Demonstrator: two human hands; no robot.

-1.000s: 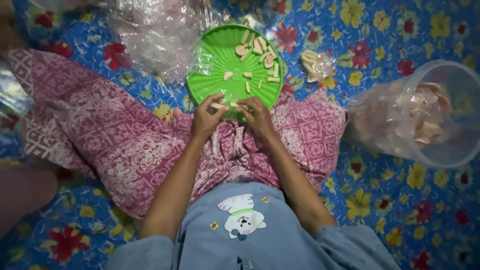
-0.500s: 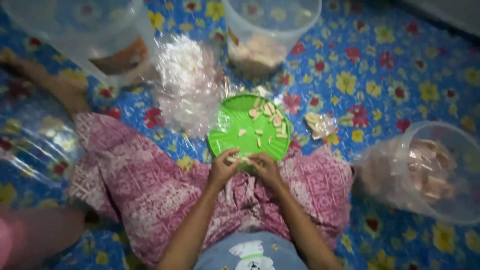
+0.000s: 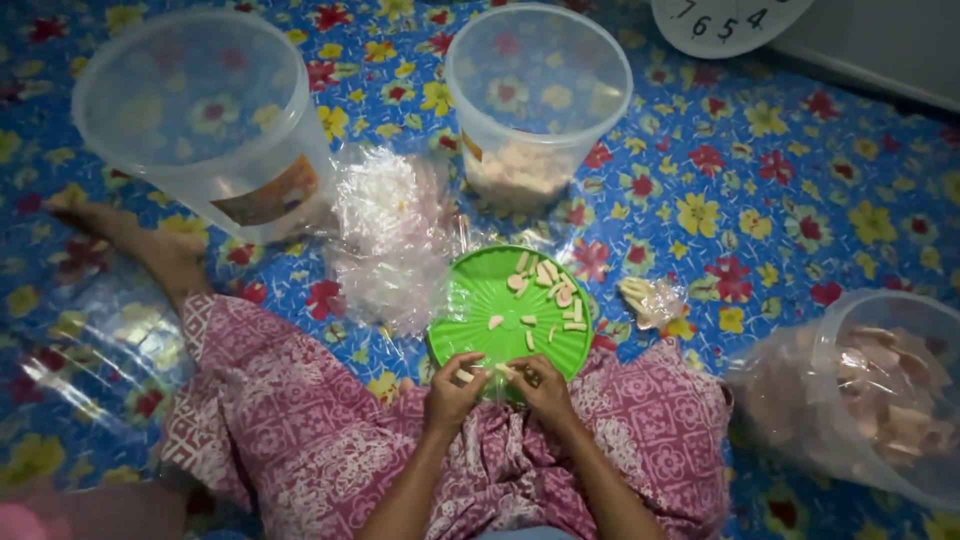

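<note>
Both hands meet at the near rim of a green plate: the left hand (image 3: 452,392) and right hand (image 3: 541,385) pinch small pale snack pieces (image 3: 500,370) between thumb and fingertips, fingers curled in close. The pieces look light, dry and brittle, best taken gently by their ends; a hard squeeze would likely snap them. Around the seated person spreads a blue floral floor mat (image 3: 800,180). Two large clear plastic tubs stand beyond the plate, one on the left (image 3: 190,110) and one straight ahead (image 3: 538,90) with pale pieces at its bottom; a third tub (image 3: 880,390), lined with a bag of similar pieces, sits to the right. Crumpled clear plastic bags (image 3: 390,235) lie just left of the green plate (image 3: 470,310), which rests against the pink patterned skirt (image 3: 300,420) and carries more loose pieces (image 3: 545,280). A small wrapped bundle (image 3: 650,300) lies just beside the plate's right edge.
</note>
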